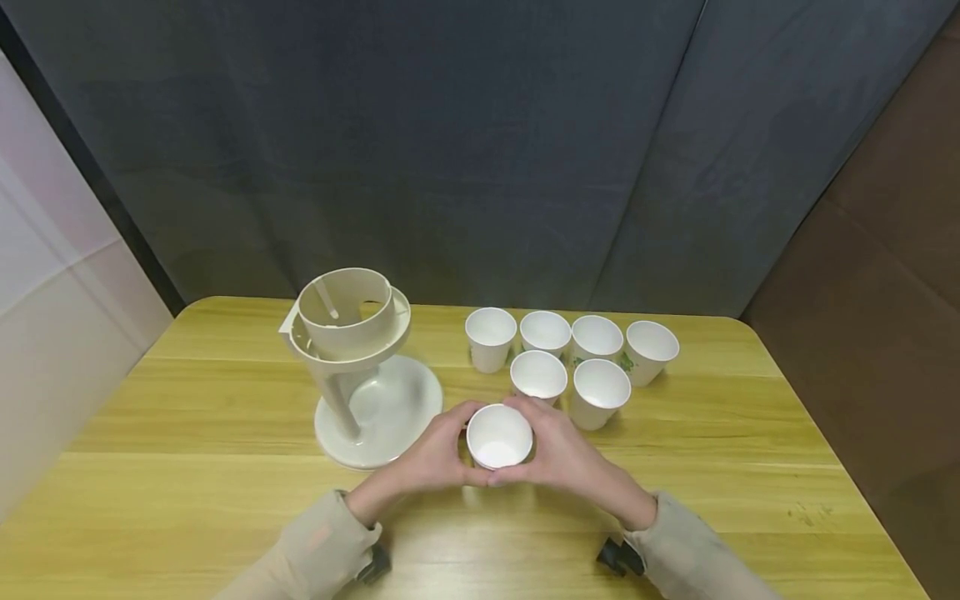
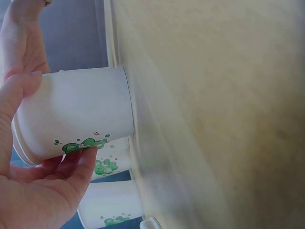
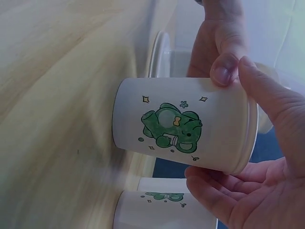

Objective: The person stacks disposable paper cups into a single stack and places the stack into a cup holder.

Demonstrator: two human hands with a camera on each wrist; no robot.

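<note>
A white paper cup [image 1: 499, 437] is held upright between both hands, closest to me of all the cups. My left hand [image 1: 437, 450] curls round its left side, thumb in front and fingers behind. From the other side my right hand [image 1: 558, 446] grips it the same way, the thumbs meeting at the front. In the right wrist view a green bear is printed on the held paper cup [image 3: 176, 126]. The left wrist view shows its base at or very near the tabletop; I cannot tell if it touches. Just behind stand two paper cups [image 1: 538, 374] [image 1: 601, 390].
Several more paper cups [image 1: 491, 337] form a row along the table's back. At the left stands a cream-coloured plastic stand [image 1: 378, 408] with a round base and a ring-shaped holder [image 1: 348, 337] on top. A dark curtain [image 1: 420, 150] hangs behind the wooden table [image 1: 202, 492].
</note>
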